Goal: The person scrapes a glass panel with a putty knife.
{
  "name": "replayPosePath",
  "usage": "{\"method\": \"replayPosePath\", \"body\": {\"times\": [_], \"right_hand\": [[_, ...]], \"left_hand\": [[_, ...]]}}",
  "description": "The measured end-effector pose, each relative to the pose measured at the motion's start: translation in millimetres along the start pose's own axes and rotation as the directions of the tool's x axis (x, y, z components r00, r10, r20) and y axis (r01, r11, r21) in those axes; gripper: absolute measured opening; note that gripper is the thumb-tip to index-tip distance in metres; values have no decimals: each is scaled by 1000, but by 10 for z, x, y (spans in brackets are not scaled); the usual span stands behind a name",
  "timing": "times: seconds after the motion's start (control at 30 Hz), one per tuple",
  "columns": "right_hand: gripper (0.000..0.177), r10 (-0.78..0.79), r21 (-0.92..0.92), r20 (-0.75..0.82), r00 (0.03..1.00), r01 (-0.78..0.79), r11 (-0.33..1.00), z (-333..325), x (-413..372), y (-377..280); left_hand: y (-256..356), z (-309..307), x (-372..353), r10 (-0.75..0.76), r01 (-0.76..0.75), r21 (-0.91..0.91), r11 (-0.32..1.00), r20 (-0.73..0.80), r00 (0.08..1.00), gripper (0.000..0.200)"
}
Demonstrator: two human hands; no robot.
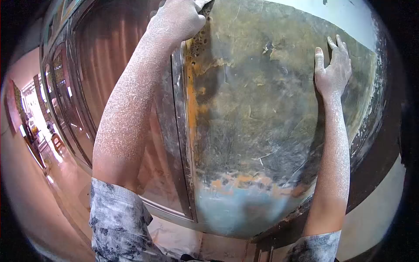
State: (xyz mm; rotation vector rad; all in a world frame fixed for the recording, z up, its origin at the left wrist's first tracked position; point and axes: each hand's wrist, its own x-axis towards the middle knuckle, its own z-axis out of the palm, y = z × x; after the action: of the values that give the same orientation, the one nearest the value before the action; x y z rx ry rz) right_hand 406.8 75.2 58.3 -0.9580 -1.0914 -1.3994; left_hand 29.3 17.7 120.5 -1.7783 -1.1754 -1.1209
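My left hand [178, 21] is raised to the top edge of the head view, beside the left border of a stained wall [262, 96]. Its fingers are curled, the thumb side toward the wall. A small pale edge shows above the knuckles, but the frame cuts off what the hand grips. Against the wall's upper right lies my right hand [334, 70], fingers spread and nothing in it. White dust coats both hands and forearms. Greenish-grey flaking covers most of the wall, with orange patches [192, 100] along the left edge and pale blue [240, 209] below.
A dark-framed door [172, 105] with a reddish glass pane adjoins the wall on the left. Further left, a bright passage holds a small orange stool [57, 142]. Dark trim [371, 170] borders the wall at right. Tiled floor [174, 236] lies below.
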Motion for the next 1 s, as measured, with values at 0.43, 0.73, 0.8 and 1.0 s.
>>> {"method": "replayPosePath", "body": {"times": [0.43,0.73,0.8,1.0], "right_hand": [[50,22,11,-11,1000,-22,1000,1,-5,-9],[52,46,0,31,998,-46,999,-3,-10,-7],[52,44,-7,27,999,-44,999,0,-13,-6],[51,46,-42,36,998,-44,998,-1,-26,-22]], "left_hand": [[188,115,27,-182,178,44,983,111,977,50],[202,195,92,-60,60,19,998,37,998,45],[153,243,174,-33,35,65,997,-37,999,44],[311,69,113,-74,74,23,997,-2,997,49]]}}
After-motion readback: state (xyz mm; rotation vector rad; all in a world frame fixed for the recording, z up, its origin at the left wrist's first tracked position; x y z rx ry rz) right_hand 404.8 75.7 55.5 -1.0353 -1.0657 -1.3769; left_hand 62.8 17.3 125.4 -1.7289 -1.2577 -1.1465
